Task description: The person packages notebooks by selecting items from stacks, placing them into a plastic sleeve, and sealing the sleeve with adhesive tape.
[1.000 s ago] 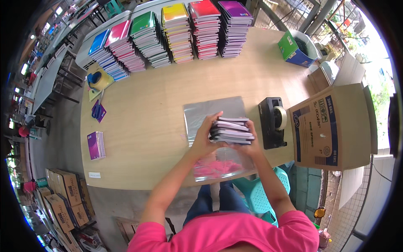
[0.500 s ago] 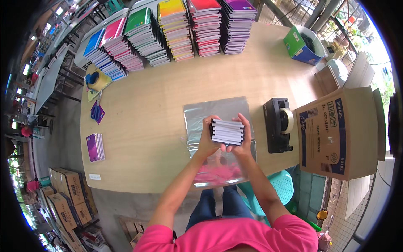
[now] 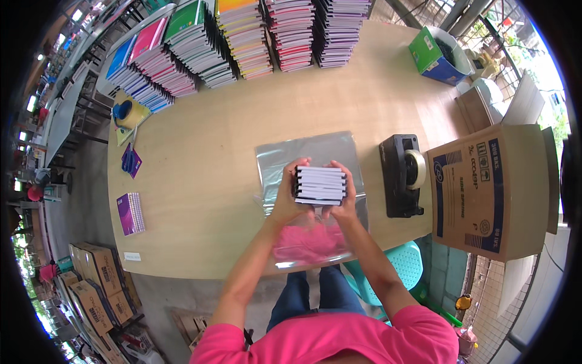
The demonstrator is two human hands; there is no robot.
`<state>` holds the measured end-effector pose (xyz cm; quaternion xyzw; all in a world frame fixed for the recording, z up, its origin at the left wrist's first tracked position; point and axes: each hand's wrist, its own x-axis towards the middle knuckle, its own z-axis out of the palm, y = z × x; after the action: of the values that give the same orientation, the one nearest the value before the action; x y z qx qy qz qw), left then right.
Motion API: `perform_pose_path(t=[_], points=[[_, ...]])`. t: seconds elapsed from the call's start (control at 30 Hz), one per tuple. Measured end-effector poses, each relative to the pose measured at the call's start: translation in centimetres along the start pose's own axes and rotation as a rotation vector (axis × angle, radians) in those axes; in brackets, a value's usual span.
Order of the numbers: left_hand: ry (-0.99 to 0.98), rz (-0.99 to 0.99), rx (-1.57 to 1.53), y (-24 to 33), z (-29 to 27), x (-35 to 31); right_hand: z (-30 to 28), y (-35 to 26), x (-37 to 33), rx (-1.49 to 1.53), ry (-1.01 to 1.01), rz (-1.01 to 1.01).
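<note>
Between my two hands is a small stack of notebooks (image 3: 321,185), its white page edges facing up and dark edges showing at the sides. My left hand (image 3: 289,193) presses its left side, and my right hand (image 3: 346,193) closes on its right side, fingertips meeting near the bottom. Beneath the hands lies a sheet of clear, shiny plastic (image 3: 309,147) on the table, reflecting pink at its near end. A black tape dispenser (image 3: 395,176) with a roll of tape stands just right of the plastic.
Tall stacks of coloured notebooks (image 3: 242,45) line the far edge of the table (image 3: 200,182). At the left lie blue scissors (image 3: 128,161) and a small purple notebook pile (image 3: 131,213). An open carton (image 3: 485,191) and a green-blue box (image 3: 438,57) stand right.
The notebook stack has tilted from slanting to nearly level, and both hands have shifted slightly left and farther away. My view has moved a little.
</note>
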<state>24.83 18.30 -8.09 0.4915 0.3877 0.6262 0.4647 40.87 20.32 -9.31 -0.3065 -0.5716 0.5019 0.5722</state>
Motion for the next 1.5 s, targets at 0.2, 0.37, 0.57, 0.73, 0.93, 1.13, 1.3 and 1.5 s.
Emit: perform_pose_path(t=[0.2,0.37,0.57,0.73,0.93,1.13,1.3,1.5], points=[[-0.059,-0.139,0.105,1.0,-0.8,0.2,0.0,0.1,0.0,0.043,-0.011,0.022],[-0.134,-0.117,0.222,2.7,-0.5,0.4,-0.2,1.4,0.2,-0.020,0.043,-0.013],[-0.222,0.063,0.235,1.4,-1.5,1.7,0.4,1.7,1.1,0.114,0.006,-0.007],[-0.220,-0.202,0.287,2.5,-1.7,1.6,-0.5,1.7,1.4,-0.258,0.002,0.004],[-0.089,-0.147,0.838,6.4,-5.9,-3.9,-2.1,-9.3,8.1,-0.436,-0.499,0.567],[-0.308,-0.332,1.181,7.0,-8.3,-6.0,2.4,-6.7,11.4,-0.921,-1.164,0.569],[-0.332,-0.250,1.183,7.0,-9.1,-6.5,4.7,-4.2,11.9,-0.910,-1.211,0.545],[-0.355,-0.222,1.168,7.2,-10.0,-6.8,5.7,-2.8,12.2,-0.961,-1.271,0.342]])
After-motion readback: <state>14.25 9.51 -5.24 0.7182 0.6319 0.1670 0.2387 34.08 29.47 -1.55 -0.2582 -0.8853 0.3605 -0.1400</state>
